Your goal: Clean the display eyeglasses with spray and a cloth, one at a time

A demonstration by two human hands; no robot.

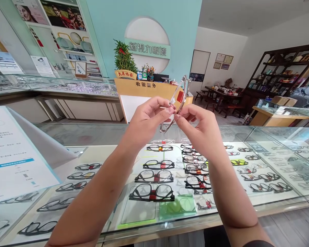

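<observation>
A pair of clear-framed glasses [184, 99] with a red tag on one lens is held up above the glass display case, turned on its side. My left hand [150, 118] pinches it between thumb and fingers at the left. On the right, my right hand [199, 128] grips the frame with thumb and forefinger, close to my left fingertips. Below the hands, rows of glasses lie in the case, among them a black pair [152, 192] with a red tag. Part of the held frame is hidden behind the fingers.
The glass display case [110, 236] spans the front. A large printed card [18, 154] stands at the left. Beyond are a wooden counter [122, 90] with a plant [124, 56], another display case [74, 85], and dark shelves [280, 73] at the right.
</observation>
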